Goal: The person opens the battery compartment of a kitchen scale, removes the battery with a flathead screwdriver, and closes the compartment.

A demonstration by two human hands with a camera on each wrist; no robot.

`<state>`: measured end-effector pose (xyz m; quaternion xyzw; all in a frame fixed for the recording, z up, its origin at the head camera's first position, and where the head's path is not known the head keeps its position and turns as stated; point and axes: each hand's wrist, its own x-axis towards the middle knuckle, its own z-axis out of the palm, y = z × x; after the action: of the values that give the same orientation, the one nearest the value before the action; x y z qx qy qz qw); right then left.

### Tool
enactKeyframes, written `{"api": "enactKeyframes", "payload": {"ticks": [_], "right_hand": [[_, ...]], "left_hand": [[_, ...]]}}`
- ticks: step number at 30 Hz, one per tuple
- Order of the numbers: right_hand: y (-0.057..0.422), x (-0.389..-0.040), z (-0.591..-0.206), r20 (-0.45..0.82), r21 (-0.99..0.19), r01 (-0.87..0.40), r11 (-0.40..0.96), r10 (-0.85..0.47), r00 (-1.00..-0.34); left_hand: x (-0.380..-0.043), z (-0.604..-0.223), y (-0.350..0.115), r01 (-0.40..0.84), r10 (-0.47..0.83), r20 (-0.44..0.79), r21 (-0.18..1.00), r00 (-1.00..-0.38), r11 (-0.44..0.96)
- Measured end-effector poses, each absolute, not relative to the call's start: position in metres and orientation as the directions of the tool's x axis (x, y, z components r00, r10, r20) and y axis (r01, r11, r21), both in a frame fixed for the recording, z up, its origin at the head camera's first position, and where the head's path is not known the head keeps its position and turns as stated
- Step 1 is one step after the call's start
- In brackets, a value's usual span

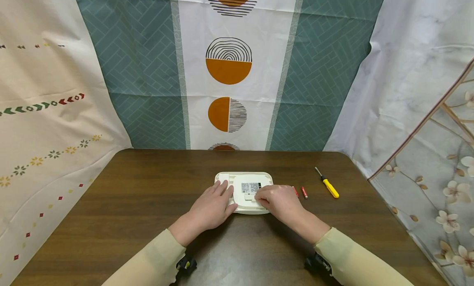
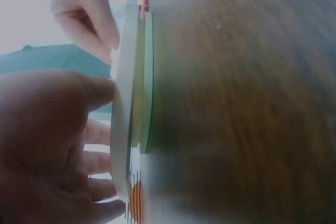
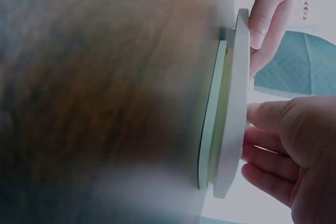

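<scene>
A white kitchen scale (image 1: 242, 211) lies upside down on the table, its underside with a printed label (image 1: 251, 187) facing up. Spread over the scale's left end is my left hand (image 1: 212, 205), fingers relaxed and fingertips resting on it. My right hand (image 1: 283, 201) is bent over the small battery compartment (image 1: 249, 197) below the label. Its thumb and fingertips pinch a small white battery cover (image 2: 114, 56) there, mostly hidden by the fingers. In the right wrist view, the scale's edge (image 3: 234, 114) shows side-on above its thinner lower plate (image 3: 211, 119).
Two red batteries lie right of the scale; one battery (image 1: 304, 192) shows whole, the other (image 1: 295, 191) is partly behind my right hand. Farther right lies a yellow-handled screwdriver (image 1: 329, 188). The brown wooden table (image 1: 148, 187) ends at patterned cloths hung behind and at both sides.
</scene>
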<state>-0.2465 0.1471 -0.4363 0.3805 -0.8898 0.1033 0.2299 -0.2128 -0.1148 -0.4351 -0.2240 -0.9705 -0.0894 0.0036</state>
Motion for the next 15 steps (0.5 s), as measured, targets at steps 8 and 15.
{"api": "enactKeyframes", "payload": {"ticks": [8, 15], "right_hand": [[0.1480, -0.2455, -0.4341, 0.460, 0.008, -0.731, 0.682, -0.652, -0.603], [0.1485, -0.2455, -0.4381, 0.538, 0.101, -0.746, 0.659, -0.666, -0.516]], "left_hand": [[-0.2136, -0.4367, -0.1153, 0.431, 0.430, 0.044, 0.167, -0.902, 0.887], [-0.2134, -0.4375, -0.1157, 0.440, 0.437, 0.053, 0.176, -0.898, 0.881]]}}
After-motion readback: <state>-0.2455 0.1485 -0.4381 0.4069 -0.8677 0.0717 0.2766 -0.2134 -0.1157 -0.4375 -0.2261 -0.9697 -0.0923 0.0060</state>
